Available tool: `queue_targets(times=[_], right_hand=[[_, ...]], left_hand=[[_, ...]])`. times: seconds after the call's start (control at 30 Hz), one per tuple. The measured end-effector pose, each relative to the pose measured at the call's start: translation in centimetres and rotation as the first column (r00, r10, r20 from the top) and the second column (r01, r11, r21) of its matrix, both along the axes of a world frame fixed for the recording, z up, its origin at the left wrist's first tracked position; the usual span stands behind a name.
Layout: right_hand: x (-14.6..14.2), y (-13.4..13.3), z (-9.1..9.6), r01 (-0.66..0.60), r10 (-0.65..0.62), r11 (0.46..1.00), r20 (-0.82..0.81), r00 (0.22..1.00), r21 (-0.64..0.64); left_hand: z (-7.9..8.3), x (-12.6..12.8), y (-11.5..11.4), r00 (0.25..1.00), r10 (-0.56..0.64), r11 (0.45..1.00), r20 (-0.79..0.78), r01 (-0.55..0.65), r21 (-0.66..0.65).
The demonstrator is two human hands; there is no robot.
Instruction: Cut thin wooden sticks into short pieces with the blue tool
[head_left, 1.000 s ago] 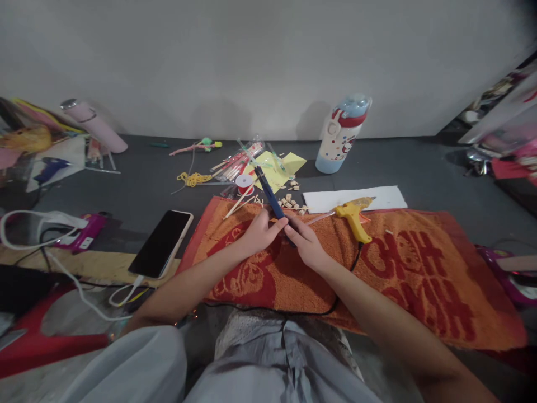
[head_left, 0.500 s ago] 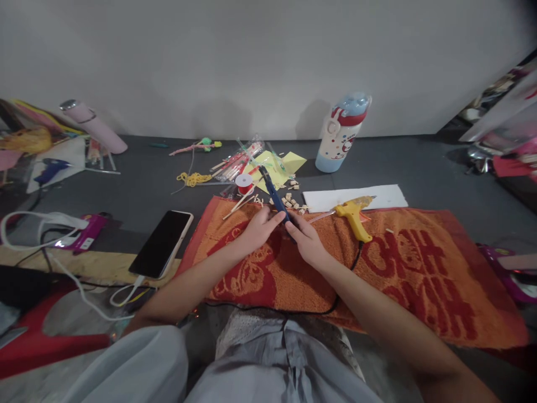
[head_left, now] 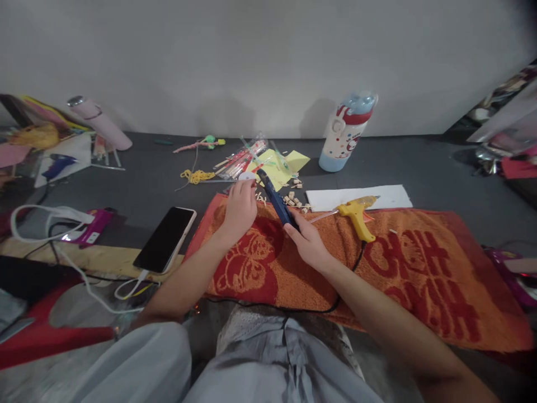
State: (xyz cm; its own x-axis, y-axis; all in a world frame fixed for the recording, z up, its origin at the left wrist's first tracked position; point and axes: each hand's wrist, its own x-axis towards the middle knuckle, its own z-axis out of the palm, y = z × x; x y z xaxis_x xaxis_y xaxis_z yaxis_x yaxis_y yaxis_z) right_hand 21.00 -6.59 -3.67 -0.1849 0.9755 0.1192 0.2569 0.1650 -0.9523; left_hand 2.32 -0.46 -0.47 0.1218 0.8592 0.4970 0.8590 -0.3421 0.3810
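Note:
My right hand (head_left: 309,240) is closed around the lower end of a long tool with dark blue handles, like pliers (head_left: 274,198). Its dark head points up and away over the towel's far edge. Curled fingers of my left hand (head_left: 241,208) are over a spool (head_left: 246,176) with a white round end. The left fingertips are mostly hidden, so what they grip cannot be made out. Small cut wooden pieces (head_left: 290,198) lie just beyond the tool. Yellow paper (head_left: 272,168) and a clear packet of thin sticks (head_left: 241,158) are behind them.
An orange and red towel (head_left: 310,280) covers the table front. On its right lies a yellow glue gun (head_left: 356,215), its cord running below, beside a white board (head_left: 390,195). A bottle (head_left: 346,134) stands behind. A phone (head_left: 165,239) and a purple power strip (head_left: 90,226) are left.
My left hand has let go of the blue-handled tool and moved left and away, to the spool. The right hand keeps the tool in about the same place. The view has shifted slightly.

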Motion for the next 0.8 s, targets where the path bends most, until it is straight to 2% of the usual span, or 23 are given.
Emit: queue_targets(times=[0.1, 0.23, 0.4, 0.5, 0.63, 0.73, 0.8], right_hand=[[0.0, -0.2, 0.1, -0.018, 0.016, 0.999, 0.043, 0.999, 0.048], [-0.1, -0.3, -0.1, -0.005, 0.005, 0.999, -0.004, 1.000, 0.041], [-0.1, -0.2, -0.3, -0.043, 0.032, 0.997, -0.149, 0.988, -0.071], [0.0, 0.1, -0.1, -0.050, 0.007, 0.986, -0.259, 0.966, -0.158], [0.3, 0.5, 0.7, -0.110, -0.019, 0.955, -0.426, 0.905, -0.277], [0.8, 0.8, 1.7, -0.197, -0.051, 0.904, -0.554, 0.831, -0.380], [1.2, 0.9, 2.3, -0.296, -0.072, 0.850, -0.652, 0.755, -0.436]], left_hand=[[-0.6, -0.2, 0.4, 1.000, 0.010, 0.995, 0.012, -0.008, -0.102], [-1.1, 0.0, 0.6, 0.993, 0.024, 0.983, 0.113, -0.003, -0.181], [-1.2, 0.3, 0.5, 0.977, 0.003, 0.972, 0.212, 0.047, -0.232], [-1.1, 0.5, 0.3, 0.954, -0.037, 0.965, 0.299, 0.112, -0.238], [-0.8, 0.6, 0.3, 0.876, -0.064, 0.943, 0.478, 0.209, -0.258], [-0.5, 0.5, 0.4, 0.812, -0.041, 0.928, 0.583, 0.246, -0.278], [-0.3, 0.5, 0.5, 0.757, -0.024, 0.914, 0.653, 0.282, -0.293]])
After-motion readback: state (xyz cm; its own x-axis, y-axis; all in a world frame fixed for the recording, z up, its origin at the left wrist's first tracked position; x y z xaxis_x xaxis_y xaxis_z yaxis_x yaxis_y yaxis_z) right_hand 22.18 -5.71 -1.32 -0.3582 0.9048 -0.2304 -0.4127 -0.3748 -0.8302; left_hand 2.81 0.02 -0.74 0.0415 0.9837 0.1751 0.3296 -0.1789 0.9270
